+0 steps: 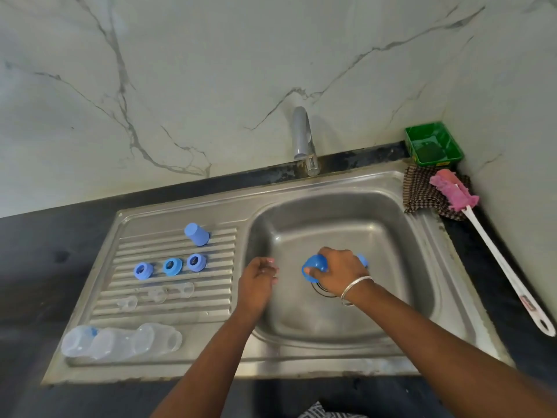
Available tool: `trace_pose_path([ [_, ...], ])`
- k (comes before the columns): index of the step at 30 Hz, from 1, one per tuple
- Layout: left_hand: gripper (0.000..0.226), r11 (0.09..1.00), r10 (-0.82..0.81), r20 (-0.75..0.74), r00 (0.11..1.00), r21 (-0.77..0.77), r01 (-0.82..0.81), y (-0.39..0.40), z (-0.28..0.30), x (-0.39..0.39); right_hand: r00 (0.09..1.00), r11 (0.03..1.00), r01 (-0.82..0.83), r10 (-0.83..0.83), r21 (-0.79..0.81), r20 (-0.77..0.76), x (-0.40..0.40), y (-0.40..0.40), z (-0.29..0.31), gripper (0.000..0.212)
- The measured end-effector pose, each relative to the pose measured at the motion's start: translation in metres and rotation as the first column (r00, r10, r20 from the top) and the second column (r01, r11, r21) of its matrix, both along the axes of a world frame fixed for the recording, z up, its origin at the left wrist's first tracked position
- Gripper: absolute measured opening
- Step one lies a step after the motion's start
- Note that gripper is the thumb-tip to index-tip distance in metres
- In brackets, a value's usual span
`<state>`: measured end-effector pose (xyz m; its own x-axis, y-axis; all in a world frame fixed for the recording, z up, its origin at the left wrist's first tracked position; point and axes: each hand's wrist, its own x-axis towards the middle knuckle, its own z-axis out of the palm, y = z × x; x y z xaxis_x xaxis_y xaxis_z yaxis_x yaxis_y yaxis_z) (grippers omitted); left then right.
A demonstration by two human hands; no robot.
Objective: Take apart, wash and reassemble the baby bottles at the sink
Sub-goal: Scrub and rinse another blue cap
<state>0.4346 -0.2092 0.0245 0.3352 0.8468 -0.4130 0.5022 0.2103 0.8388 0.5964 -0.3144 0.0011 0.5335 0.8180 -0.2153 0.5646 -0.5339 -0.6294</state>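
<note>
Right hand [337, 271] over the sink [422, 206] basin, fingers curled tight round a blue cap [315, 267] — its dome pokes out toward nine o'clock, straight at the left hand [260, 280]. That one hangs loosely curled, holding nothing, just beside the cap. At nine o'clock on the drainboard wait the rings [172, 266] and clear bottles [120, 342].

Three clear bottles [120, 342] lie side by side at the drainboard's near edge, beyond them three clear teats [156, 295], three blue collar rings [172, 266] and one inverted blue cap [197, 234].
</note>
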Motion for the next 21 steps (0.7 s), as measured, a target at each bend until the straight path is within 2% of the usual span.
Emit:
trace_pose_path([
  [1,0.015,0.999,-0.019,-0.023,1.000,0.029,0.019,0.007,-0.003,-0.006,0.999,0.998,0.033,-0.034,0.062,0.015,-0.004,0.004,0.002,0.046],
  [3,0.014,0.995,-0.057,-0.054,0.997,0.078,0.061,0.020,-0.011,-0.016,0.993,0.953,0.092,-0.109,0.290,0.044,-0.013,0.012,0.011,0.042],
  [4,0.014,0.991,-0.071,-0.059,0.996,0.108,0.078,0.025,-0.014,-0.019,0.993,0.942,0.080,-0.106,0.326,0.061,-0.016,0.015,0.015,0.042],
  [5,0.012,0.986,-0.087,-0.065,0.994,0.138,0.095,0.029,-0.015,-0.021,0.995,0.956,0.052,-0.075,0.288,0.070,-0.018,0.019,0.017,0.042],
  [8,0.013,0.971,-0.085,-0.096,0.992,0.216,0.104,0.041,-0.017,-0.030,0.997,0.996,0.045,-0.039,-0.083,0.067,-0.019,0.031,0.013,0.044],
  [9,0.013,0.961,-0.076,-0.119,0.990,0.255,0.104,0.043,-0.019,-0.032,0.995,0.991,0.083,-0.077,-0.102,0.067,-0.019,0.031,0.011,0.044],
  [11,0.018,0.932,-0.074,-0.174,0.982,0.339,0.130,0.051,-0.026,-0.039,0.990,0.990,0.138,-0.136,-0.038,0.036,-0.022,0.038,0.012,0.045],
  [15,0.039,0.889,-0.114,-0.304,0.946,0.394,0.233,0.064,-0.046,-0.054,0.980,0.977,0.170,-0.154,0.126,-0.129,-0.033,0.071,0.028,0.037],
  [18,0.054,0.901,-0.100,-0.251,0.963,0.388,0.195,0.071,-0.055,-0.065,0.980,0.962,0.076,-0.024,0.261,-0.197,-0.048,0.117,0.054,0.035],
  [21,0.052,0.925,-0.061,-0.159,0.985,0.361,0.116,0.077,-0.056,-0.070,0.963,0.927,-0.104,0.184,0.361,-0.196,-0.074,0.174,0.081,0.041],
])
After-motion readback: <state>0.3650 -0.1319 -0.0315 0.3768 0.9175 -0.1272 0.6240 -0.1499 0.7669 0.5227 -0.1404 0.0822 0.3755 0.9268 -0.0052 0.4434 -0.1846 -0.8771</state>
